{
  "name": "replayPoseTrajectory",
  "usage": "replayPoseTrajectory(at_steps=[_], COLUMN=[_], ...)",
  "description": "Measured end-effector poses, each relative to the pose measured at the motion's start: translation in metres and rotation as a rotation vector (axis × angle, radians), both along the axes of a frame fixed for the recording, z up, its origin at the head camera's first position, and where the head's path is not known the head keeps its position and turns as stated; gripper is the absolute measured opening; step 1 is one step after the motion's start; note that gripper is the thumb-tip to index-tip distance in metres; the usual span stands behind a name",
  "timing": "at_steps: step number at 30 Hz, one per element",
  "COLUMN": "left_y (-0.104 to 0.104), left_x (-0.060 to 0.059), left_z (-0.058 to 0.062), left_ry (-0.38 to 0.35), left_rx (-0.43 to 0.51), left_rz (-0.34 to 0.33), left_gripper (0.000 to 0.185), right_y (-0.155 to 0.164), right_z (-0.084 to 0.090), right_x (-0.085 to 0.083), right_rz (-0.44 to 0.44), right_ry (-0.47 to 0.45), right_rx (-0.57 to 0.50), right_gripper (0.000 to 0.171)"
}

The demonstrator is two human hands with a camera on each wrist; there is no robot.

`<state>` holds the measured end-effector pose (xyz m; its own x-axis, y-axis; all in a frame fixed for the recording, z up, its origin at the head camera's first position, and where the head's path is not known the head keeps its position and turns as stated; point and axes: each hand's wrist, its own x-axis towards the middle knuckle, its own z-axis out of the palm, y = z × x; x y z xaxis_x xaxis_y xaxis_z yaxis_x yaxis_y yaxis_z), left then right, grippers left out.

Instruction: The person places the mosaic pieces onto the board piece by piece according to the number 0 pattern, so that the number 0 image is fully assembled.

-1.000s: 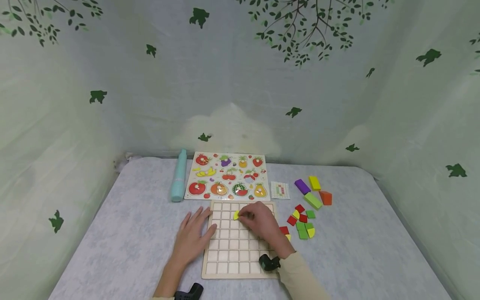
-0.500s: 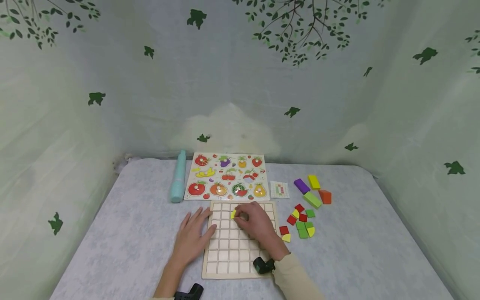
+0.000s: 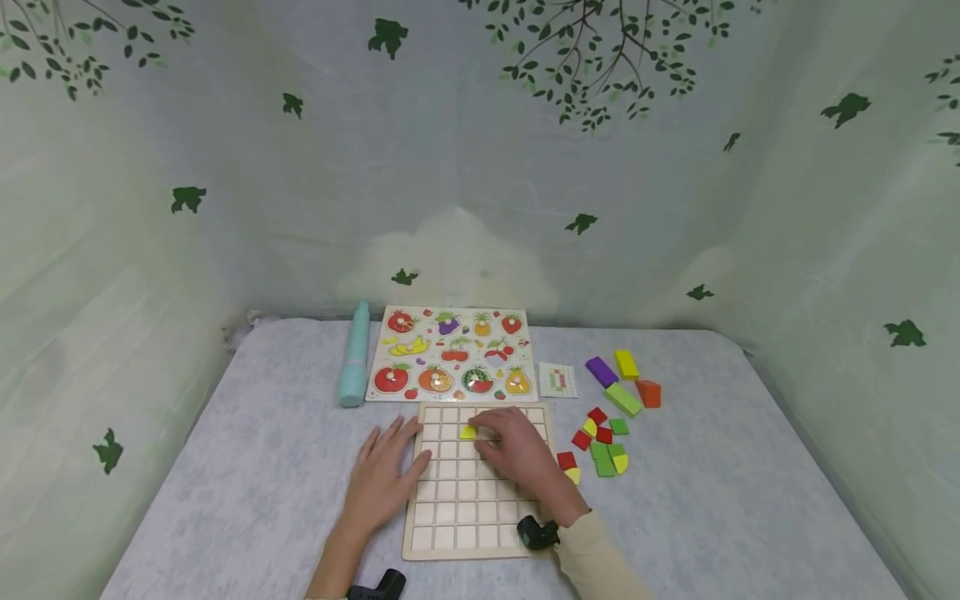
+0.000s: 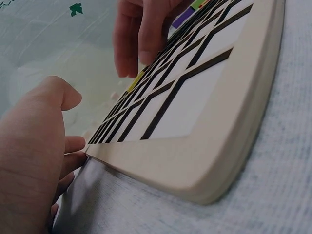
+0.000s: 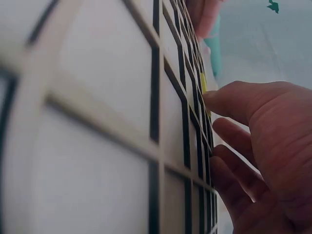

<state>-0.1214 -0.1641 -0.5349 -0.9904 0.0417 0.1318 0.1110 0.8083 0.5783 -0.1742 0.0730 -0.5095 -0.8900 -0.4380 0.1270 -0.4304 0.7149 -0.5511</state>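
i saw the right hand (image 3: 517,454) lying palm down on the grid board (image 3: 457,508), fingers gently bent and close together, their tips at a small yellow piece (image 3: 468,432) that sat flat in a cell of the board's second row. from the right wrist view the thumb (image 5: 234,100) reached the yellow piece (image 5: 203,83) at its edge, but i could not tell whether the fingers pinched it or only pressed it down. the wrist angled back toward the board's near right corner, with a cream sleeve (image 3: 592,554) behind it.

the left hand (image 3: 382,475) lay flat and relaxed, fingers straight and slightly spread, their tips touching the board's left edge; in the left wrist view the fingers (image 4: 73,161) sat against the board's rim (image 4: 234,141) where it met the grey cloth (image 3: 247,467).

beyond the right fingertips the board's top row was bare, and past its far edge, just apart, lay the fruit puzzle (image 3: 452,354). a teal tube (image 3: 354,354) lay left of that puzzle, far beyond the left fingertips. to the right of the right hand, off the board, small red, green and yellow pieces (image 3: 600,442) lay scattered close to the board's right edge, with larger blocks (image 3: 622,383) and a small pattern card (image 3: 558,380) further out. toward the wrists the board's cells were bare wood. open cloth stretched wide left of the left hand and right of the scattered pieces, up to the leaf-printed walls (image 3: 150,208).
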Motion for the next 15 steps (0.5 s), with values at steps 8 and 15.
replayPoseTrajectory(at_steps=[8,15], left_y=[0.0,-0.001], left_x=[-0.001,0.0], left_z=[-0.006,-0.005], left_ry=[0.073,0.115], left_rx=[-0.013,-0.039], left_rz=[-0.031,-0.029], left_gripper=[0.053,0.05], right_y=[0.03,0.058], right_z=[0.008,0.01], right_x=[0.01,0.017], right_rz=[-0.078,-0.165], right_ry=[-0.132,-0.147], right_rx=[-0.084,-0.072], right_gripper=[0.051,0.057])
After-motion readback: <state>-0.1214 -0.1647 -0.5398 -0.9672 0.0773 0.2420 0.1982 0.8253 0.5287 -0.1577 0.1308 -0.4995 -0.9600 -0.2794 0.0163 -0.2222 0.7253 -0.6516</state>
